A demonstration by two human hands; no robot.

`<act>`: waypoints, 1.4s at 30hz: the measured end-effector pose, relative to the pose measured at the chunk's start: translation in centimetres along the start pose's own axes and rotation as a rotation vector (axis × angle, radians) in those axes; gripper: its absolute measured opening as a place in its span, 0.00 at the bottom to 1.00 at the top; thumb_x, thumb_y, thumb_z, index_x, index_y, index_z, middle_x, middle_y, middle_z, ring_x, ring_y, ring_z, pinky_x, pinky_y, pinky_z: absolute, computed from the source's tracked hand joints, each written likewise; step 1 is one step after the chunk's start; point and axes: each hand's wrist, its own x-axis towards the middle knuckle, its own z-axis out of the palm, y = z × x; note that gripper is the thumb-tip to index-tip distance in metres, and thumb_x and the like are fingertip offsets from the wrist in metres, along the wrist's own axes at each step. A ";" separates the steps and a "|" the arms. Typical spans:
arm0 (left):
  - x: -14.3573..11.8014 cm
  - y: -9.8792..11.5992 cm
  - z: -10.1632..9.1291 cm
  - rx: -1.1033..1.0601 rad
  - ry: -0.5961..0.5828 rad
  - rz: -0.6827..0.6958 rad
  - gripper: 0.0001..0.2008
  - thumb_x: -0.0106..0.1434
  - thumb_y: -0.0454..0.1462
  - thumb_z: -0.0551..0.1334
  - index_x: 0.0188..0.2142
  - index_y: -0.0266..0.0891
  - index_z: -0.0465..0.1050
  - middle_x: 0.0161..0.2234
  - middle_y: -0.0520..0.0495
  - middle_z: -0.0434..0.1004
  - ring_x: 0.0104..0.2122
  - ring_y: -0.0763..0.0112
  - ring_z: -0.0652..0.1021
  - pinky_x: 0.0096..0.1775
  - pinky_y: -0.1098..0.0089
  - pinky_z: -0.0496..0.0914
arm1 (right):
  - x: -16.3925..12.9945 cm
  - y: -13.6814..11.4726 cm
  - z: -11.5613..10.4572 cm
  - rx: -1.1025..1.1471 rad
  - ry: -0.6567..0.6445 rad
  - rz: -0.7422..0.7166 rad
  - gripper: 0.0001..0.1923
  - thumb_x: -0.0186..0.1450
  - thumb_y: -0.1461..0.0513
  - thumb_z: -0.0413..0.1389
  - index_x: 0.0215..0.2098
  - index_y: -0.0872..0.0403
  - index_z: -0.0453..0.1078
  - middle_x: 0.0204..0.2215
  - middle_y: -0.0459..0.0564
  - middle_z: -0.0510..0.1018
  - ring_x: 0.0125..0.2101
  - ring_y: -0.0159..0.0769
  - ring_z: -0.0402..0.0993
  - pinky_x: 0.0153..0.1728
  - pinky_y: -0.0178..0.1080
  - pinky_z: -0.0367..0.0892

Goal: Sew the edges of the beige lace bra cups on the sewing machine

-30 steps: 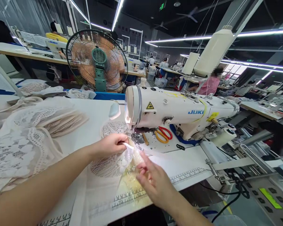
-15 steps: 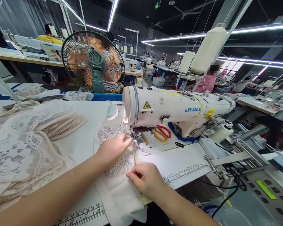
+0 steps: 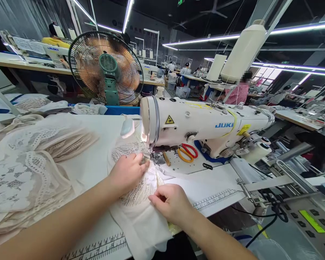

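A cream lace garment lies beneath the head of the white sewing machine, its lace part near the needle and its plain cloth hanging over the table's front edge. My left hand presses on the lace just left of the presser foot, fingers bent and gathered on the cloth. Closer to me, my right hand pinches the garment's right edge between thumb and forefinger. A pale yellow strip shows along that edge, partly under my right hand. The stitching point itself is hard to make out.
Red-and-orange-handled scissors and a black blade lie right of the needle. Piled lace pieces cover the left side. A large fan stands behind the table, a control panel at lower right. Other people sit farther back.
My left hand has shifted slightly left, its thumb drawn back from the needle and its fingers now over the lace. My right hand has moved slightly right, still pinching the edge.
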 end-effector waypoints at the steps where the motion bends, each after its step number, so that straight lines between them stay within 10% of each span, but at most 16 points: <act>1: 0.1 0.0 0.0 -0.022 -0.005 -0.018 0.19 0.64 0.36 0.52 0.53 0.43 0.69 0.38 0.39 0.72 0.36 0.54 0.73 0.30 0.60 0.65 | 0.1 0.0 -0.1 -0.004 0.001 0.007 0.13 0.55 0.62 0.54 0.15 0.56 0.58 0.14 0.41 0.62 0.19 0.26 0.55 0.22 0.31 0.49; 22: 1.2 0.5 0.3 -0.294 -0.057 -0.224 0.21 0.65 0.40 0.46 0.52 0.42 0.70 0.48 0.38 0.69 0.47 0.49 0.70 0.43 0.51 0.67 | 1.4 0.1 -2.0 -0.158 -0.091 0.098 0.10 0.58 0.61 0.55 0.19 0.55 0.66 0.17 0.42 0.67 0.22 0.28 0.60 0.24 0.32 0.51; 28: 1.0 -0.7 0.6 -0.226 -0.015 -0.161 0.20 0.63 0.33 0.47 0.49 0.45 0.72 0.50 0.38 0.69 0.45 0.51 0.72 0.40 0.54 0.68 | 1.8 0.0 -2.1 -0.176 -0.096 0.093 0.07 0.57 0.62 0.56 0.23 0.55 0.69 0.20 0.43 0.69 0.24 0.28 0.61 0.25 0.31 0.53; 32: -0.1 -1.2 1.6 -0.236 0.118 0.078 0.20 0.59 0.27 0.49 0.43 0.44 0.75 0.54 0.44 0.69 0.54 0.54 0.67 0.55 0.47 0.57 | 1.9 0.1 -2.1 -0.213 -0.074 0.084 0.07 0.58 0.62 0.56 0.23 0.56 0.69 0.20 0.43 0.69 0.24 0.28 0.60 0.26 0.32 0.53; 42: -1.7 -0.4 1.0 -0.376 -0.007 0.150 0.29 0.54 0.52 0.62 0.53 0.45 0.68 0.54 0.38 0.68 0.56 0.42 0.63 0.53 0.38 0.56 | 2.1 0.7 -2.7 -0.317 -0.095 0.072 0.08 0.59 0.60 0.53 0.26 0.55 0.71 0.25 0.46 0.74 0.27 0.30 0.63 0.27 0.33 0.52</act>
